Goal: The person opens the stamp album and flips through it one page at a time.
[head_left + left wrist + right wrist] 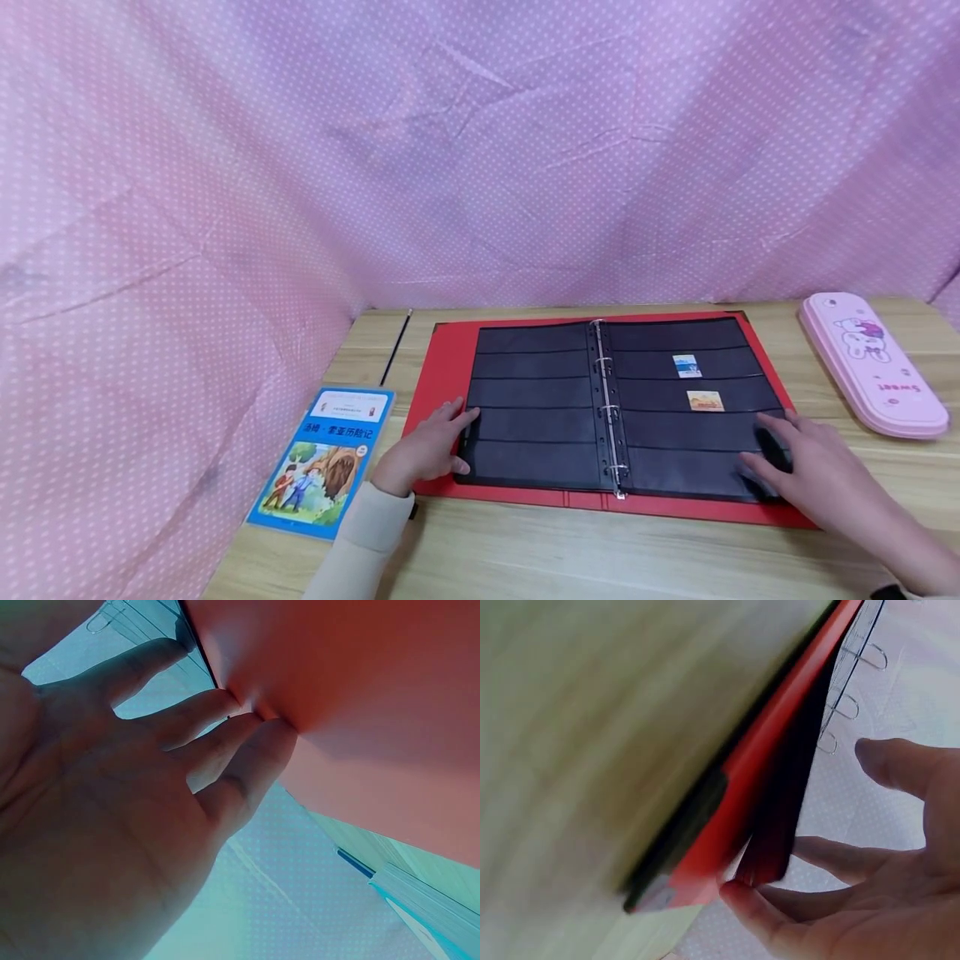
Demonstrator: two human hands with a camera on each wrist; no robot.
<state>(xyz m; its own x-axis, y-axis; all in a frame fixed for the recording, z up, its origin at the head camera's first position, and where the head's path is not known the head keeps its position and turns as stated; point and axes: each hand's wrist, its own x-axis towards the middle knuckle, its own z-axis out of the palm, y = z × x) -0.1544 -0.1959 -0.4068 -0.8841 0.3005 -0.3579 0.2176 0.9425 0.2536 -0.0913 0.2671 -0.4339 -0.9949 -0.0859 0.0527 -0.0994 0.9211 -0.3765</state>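
Note:
A red ring-binder album (450,358) lies spread on the table, its black pocket pages (532,392) held by metal rings (609,408). Two small stamps, one blue and white (686,366) and one orange-yellow (706,401), sit in the right page's pockets. My left hand (427,446) rests at the left page's outer edge; its fingertips press on the red cover (390,697) in the left wrist view. At the right page's outer edge is my right hand (802,458). In the right wrist view its fingers touch the slightly raised page edge (776,859), with the thumb apart.
To the left lies a blue picture-covered book (322,458), with a dark pencil (396,347) behind it. A pink pencil case (873,367) is at the right. Pink dotted cloth (480,150) hangs behind and left of the wooden table (540,554).

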